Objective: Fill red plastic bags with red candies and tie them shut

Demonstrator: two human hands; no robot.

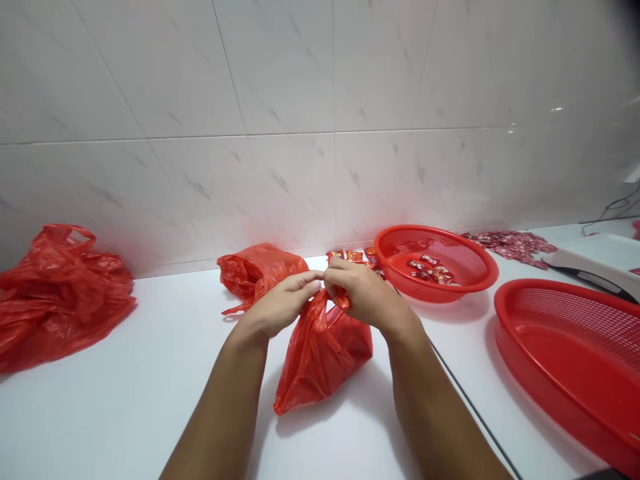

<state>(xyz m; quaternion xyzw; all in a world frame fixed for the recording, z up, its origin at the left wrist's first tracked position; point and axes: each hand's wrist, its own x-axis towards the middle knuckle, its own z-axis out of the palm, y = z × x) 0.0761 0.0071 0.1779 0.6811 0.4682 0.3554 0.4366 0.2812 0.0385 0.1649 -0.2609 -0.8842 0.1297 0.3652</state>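
While a crumpled bag [65, 300] lies well left of the hands, another bag [267, 263] sits just behind the left hand [285, 303]; that hand touches the top of the held bag [323, 363], though whether it grips I cannot tell; the right hand [363, 293] clenches the bag's neck, above the table [150, 400]; a round basket [425, 291] stands beyond it, a larger basket [575, 357] farther right.

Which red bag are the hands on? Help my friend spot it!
On the white table by the tiled wall, look where the left hand and right hand come together. The shiny front bag is just below them. Unlike the rear bag and crumpled heap at far left, both red too, its top is in the right hand's grip.
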